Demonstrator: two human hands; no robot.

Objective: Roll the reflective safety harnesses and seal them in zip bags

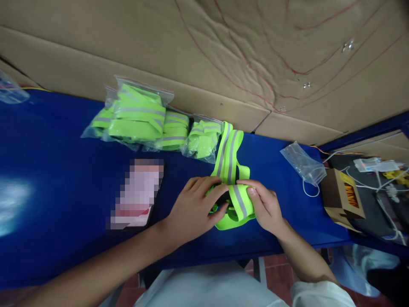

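Observation:
A neon yellow-green reflective strap (240, 202) with a grey stripe lies bunched in loops between my hands, near the front of the blue table. My right hand (266, 207) pinches the strap's right side, thumb on top. On the left, my left hand (198, 209) curls its fingers and thumb around the other side of the bundle, by a dark piece partly hidden under the fingers. Longer lengths of the same strap (228, 153) run from the bundle to the back of the table.
Clear bags of folded green straps (137, 117) stand along the cardboard wall (96, 68). A phone (137, 194) with a blurred screen lies left. An empty clear bag (302, 162), a small cardboard box (340, 198) and white cables are at right.

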